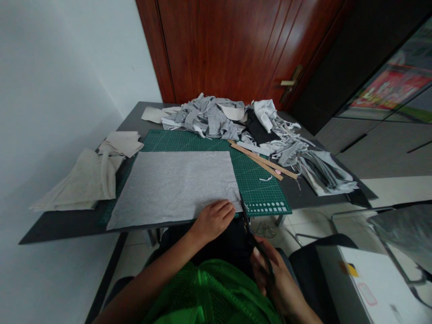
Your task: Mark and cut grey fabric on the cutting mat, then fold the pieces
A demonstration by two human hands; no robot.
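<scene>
Right hand closed round black scissors, blades pointing away at right edge of grey cloth; left hand nearer, bunched on its near-right corner, pinch unclear; cloth ahead-left of right hand, long axis sideways, flat, plain, faintly creased, on green cutting mat

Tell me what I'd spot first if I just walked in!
Probably the large grey fabric sheet spread over the green gridded cutting mat, with long black scissors at the sheet's near right corner. Behind that, a tangled heap of grey and white cloth strips lies before the glossy red-brown wooden door.
</scene>
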